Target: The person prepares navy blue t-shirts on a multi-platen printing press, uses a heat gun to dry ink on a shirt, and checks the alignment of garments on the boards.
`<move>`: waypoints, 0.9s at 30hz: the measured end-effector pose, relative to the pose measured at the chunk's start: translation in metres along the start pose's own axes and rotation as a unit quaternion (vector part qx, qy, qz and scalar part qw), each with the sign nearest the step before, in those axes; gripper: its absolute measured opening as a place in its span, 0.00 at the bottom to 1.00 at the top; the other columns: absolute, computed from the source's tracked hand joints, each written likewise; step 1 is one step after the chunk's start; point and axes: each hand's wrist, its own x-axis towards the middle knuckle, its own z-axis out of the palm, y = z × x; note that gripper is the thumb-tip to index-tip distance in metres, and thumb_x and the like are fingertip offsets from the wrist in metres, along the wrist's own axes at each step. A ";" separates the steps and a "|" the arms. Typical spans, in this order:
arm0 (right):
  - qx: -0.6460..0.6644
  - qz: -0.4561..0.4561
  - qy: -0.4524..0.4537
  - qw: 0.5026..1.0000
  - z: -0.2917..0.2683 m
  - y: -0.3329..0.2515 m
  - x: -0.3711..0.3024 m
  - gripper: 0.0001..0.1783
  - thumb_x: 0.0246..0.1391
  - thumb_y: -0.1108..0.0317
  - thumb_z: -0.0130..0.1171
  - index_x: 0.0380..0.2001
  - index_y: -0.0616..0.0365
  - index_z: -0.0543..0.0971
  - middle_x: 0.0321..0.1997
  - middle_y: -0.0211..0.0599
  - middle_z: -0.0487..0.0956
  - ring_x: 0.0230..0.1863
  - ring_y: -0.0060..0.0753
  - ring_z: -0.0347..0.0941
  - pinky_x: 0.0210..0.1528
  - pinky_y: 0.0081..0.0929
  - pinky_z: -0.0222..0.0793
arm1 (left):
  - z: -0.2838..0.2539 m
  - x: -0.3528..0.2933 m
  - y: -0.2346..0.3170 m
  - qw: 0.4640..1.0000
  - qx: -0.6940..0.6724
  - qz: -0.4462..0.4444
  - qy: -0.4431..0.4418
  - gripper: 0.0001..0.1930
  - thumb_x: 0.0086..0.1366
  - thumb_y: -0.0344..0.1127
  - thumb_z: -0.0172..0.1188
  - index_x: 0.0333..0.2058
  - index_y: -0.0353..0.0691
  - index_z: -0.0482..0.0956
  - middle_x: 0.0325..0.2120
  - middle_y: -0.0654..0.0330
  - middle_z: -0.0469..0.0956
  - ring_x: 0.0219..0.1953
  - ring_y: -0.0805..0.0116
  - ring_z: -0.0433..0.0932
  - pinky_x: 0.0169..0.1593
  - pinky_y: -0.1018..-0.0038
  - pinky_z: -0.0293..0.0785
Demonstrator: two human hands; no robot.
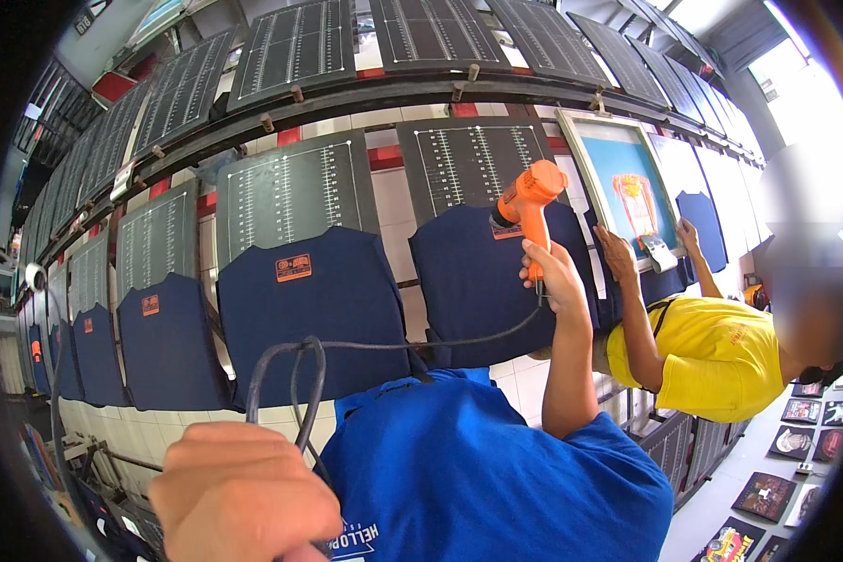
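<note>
My right hand [560, 273] is closed around the handle of an orange hair dryer [534, 192]. The dryer's black nozzle points left and down, over a small orange print near the top of a navy fabric panel [482, 314]. A black cord [431, 343] runs from the handle across to my left hand [244, 492], a fist gripping looped cord close to the camera. Another navy panel [309, 323], with an orange print [293, 268] near its upper edge, lies to the left. Both panels rest on dark boards [295, 178] with white ruler markings.
At right a co-worker in a yellow shirt [712, 351] has both hands on a framed printing screen [576, 159] with turquoise mesh. More navy panels [164, 337] lie on boards toward the left. A rail [375, 91] crosses behind, with another row of marked boards [295, 51] beyond it.
</note>
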 end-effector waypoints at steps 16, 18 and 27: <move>-0.002 0.006 -0.007 1.000 0.002 0.002 -0.002 0.14 0.58 0.58 0.58 0.36 0.56 0.72 0.23 0.25 0.71 0.22 0.18 0.71 0.21 0.16 0.67 | -0.055 -0.041 -0.023 0.994 -0.034 0.022 -0.099 0.14 0.55 0.44 0.61 0.23 0.38 0.73 0.17 0.60 0.72 0.18 0.68 0.70 0.21 0.72 0.64; -0.003 0.004 -0.007 1.000 0.001 0.005 0.000 0.14 0.58 0.58 0.59 0.36 0.56 0.72 0.23 0.25 0.72 0.22 0.18 0.71 0.21 0.16 0.67 | -0.026 -0.059 -0.044 0.997 -0.059 0.040 0.038 0.16 0.60 0.41 0.57 0.21 0.37 0.67 0.07 0.65 0.66 0.06 0.76 0.61 0.12 0.80 0.55; -0.022 0.005 -0.005 1.000 -0.006 0.004 -0.007 0.14 0.57 0.57 0.58 0.37 0.57 0.72 0.24 0.25 0.71 0.22 0.18 0.71 0.21 0.16 0.67 | 0.011 -0.095 -0.086 0.935 -0.082 -0.279 0.204 0.24 0.66 0.53 0.51 0.21 0.37 0.67 0.08 0.69 0.59 0.08 0.83 0.56 0.13 0.83 0.46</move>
